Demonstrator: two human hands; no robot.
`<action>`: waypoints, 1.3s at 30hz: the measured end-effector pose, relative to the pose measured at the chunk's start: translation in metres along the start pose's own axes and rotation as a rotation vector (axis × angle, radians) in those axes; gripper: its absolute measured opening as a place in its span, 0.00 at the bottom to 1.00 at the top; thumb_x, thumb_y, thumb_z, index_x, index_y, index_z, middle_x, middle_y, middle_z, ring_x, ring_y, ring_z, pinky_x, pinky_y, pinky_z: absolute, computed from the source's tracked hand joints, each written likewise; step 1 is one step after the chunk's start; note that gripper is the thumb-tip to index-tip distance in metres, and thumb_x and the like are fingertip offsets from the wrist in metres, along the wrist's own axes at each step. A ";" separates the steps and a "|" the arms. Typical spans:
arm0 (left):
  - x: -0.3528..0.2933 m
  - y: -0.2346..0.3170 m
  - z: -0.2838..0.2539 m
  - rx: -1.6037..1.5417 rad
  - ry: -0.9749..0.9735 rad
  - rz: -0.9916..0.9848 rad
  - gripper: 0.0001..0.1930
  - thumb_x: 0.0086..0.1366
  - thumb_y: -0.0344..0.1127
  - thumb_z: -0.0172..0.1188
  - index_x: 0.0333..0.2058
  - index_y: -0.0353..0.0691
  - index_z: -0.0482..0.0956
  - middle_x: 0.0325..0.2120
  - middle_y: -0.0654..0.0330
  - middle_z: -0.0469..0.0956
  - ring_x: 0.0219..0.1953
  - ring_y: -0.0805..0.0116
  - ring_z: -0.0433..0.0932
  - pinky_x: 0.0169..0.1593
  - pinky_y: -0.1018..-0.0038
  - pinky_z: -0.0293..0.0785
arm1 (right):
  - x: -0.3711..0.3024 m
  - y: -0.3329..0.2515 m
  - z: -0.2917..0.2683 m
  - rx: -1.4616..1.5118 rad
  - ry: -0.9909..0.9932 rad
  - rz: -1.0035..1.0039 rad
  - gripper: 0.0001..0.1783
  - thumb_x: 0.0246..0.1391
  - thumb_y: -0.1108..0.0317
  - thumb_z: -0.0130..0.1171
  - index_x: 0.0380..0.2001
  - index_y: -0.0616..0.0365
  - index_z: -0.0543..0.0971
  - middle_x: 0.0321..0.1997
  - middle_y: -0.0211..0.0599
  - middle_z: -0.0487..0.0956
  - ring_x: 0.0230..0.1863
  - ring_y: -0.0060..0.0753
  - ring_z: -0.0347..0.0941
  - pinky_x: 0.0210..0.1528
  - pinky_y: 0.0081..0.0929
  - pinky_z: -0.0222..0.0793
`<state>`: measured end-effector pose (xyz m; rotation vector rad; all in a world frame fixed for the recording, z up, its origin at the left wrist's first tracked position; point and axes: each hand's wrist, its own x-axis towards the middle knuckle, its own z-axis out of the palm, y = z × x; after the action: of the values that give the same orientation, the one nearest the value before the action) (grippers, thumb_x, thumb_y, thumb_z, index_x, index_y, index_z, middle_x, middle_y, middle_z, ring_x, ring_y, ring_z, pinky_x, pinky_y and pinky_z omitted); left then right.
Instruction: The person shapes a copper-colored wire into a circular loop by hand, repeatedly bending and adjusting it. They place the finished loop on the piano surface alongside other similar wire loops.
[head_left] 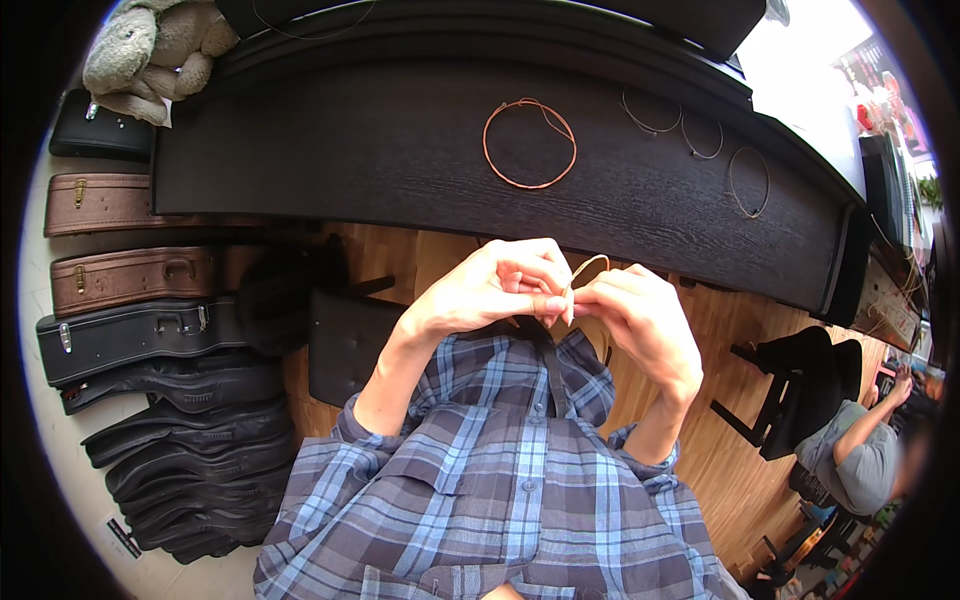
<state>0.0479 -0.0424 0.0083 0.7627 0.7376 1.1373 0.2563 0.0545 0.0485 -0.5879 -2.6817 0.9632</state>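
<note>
A slim, tan-copper loop of wire (590, 260) arches in the air just off the front edge of the black wood-grained top (350, 140), clamped in the pinched fingertips of the left hand (510, 288) and right hand (642, 312). Mid-top lies a twisted copper ring (531, 187); thinner, duller rings (751, 216) curve toward the right end. Brown, metal-latched cases (125, 283) flank the left end.
</note>
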 end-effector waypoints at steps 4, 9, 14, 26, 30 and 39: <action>0.000 -0.001 -0.001 -0.023 -0.006 0.003 0.06 0.63 0.31 0.70 0.36 0.36 0.85 0.37 0.61 0.75 0.39 0.71 0.81 0.43 0.75 0.80 | 0.000 0.000 0.004 0.006 0.004 -0.002 0.07 0.48 0.71 0.68 0.33 0.52 0.83 0.29 0.28 0.81 0.29 0.33 0.75 0.39 0.29 0.70; 0.000 -0.003 -0.002 -0.010 -0.009 0.025 0.06 0.63 0.31 0.70 0.36 0.36 0.85 0.37 0.61 0.76 0.36 0.72 0.79 0.42 0.76 0.79 | -0.001 0.002 0.005 0.033 0.001 -0.013 0.08 0.48 0.72 0.68 0.34 0.52 0.83 0.28 0.28 0.81 0.30 0.32 0.76 0.39 0.29 0.70; 0.000 -0.005 -0.003 -0.017 -0.004 0.024 0.06 0.64 0.32 0.70 0.36 0.36 0.85 0.37 0.62 0.76 0.36 0.73 0.79 0.41 0.76 0.78 | -0.001 -0.001 0.004 0.044 -0.006 -0.022 0.09 0.47 0.75 0.66 0.35 0.53 0.83 0.28 0.28 0.82 0.28 0.30 0.77 0.35 0.27 0.71; -0.001 -0.012 -0.004 0.091 0.049 0.009 0.07 0.66 0.36 0.68 0.37 0.39 0.83 0.37 0.65 0.73 0.37 0.75 0.75 0.43 0.77 0.73 | -0.002 -0.003 0.007 0.229 -0.055 0.126 0.11 0.54 0.75 0.63 0.42 0.57 0.82 0.32 0.33 0.83 0.31 0.27 0.85 0.34 0.22 0.79; -0.002 -0.009 -0.004 0.117 0.055 -0.003 0.09 0.69 0.37 0.65 0.40 0.38 0.81 0.37 0.65 0.75 0.35 0.76 0.77 0.38 0.80 0.73 | -0.003 -0.001 0.010 0.193 -0.041 0.148 0.11 0.57 0.76 0.60 0.44 0.58 0.82 0.35 0.35 0.84 0.35 0.30 0.85 0.39 0.24 0.80; -0.005 0.003 -0.001 0.217 0.120 -0.141 0.13 0.72 0.42 0.60 0.43 0.38 0.77 0.37 0.62 0.78 0.31 0.74 0.82 0.29 0.81 0.76 | -0.004 -0.003 0.012 0.327 0.007 0.271 0.10 0.62 0.74 0.58 0.46 0.60 0.82 0.36 0.38 0.85 0.38 0.31 0.86 0.41 0.25 0.80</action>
<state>0.0446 -0.0461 0.0104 0.8150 1.0124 0.9914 0.2545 0.0441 0.0417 -0.8888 -2.4002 1.4295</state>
